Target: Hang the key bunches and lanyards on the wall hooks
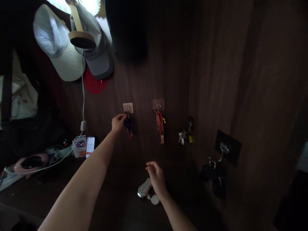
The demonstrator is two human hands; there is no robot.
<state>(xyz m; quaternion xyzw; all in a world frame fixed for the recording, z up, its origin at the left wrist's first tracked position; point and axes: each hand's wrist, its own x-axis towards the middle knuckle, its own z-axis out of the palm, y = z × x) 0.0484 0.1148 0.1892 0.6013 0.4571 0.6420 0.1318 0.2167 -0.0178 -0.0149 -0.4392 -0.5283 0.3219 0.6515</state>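
My left hand (pixel 118 123) reaches to the leftmost of the small wall hooks, with thumb and finger pinched on a bunch of keys (pixel 127 123) with a dark blue piece and a reddish tag. The keys hang at the hook (pixel 128 108) on its copper-coloured plate. My right hand (pixel 156 175) hovers over the shelf, its fingers loosely bent and nothing visible in them. Below it lie a silver-grey device like a small remote (pixel 144 188) and a round white piece (pixel 154 200), partly covered by the hand.
Right of my left hand hang a red key holder (pixel 159 123), a bunch of silver keys (pixel 183 137) and dark items (pixel 218 181) on a black-plated hook. Caps (pixel 60 48) hang upper left. A lit phone (pixel 90 147) leans by small boxes; a white cable (pixel 83 86) runs down.
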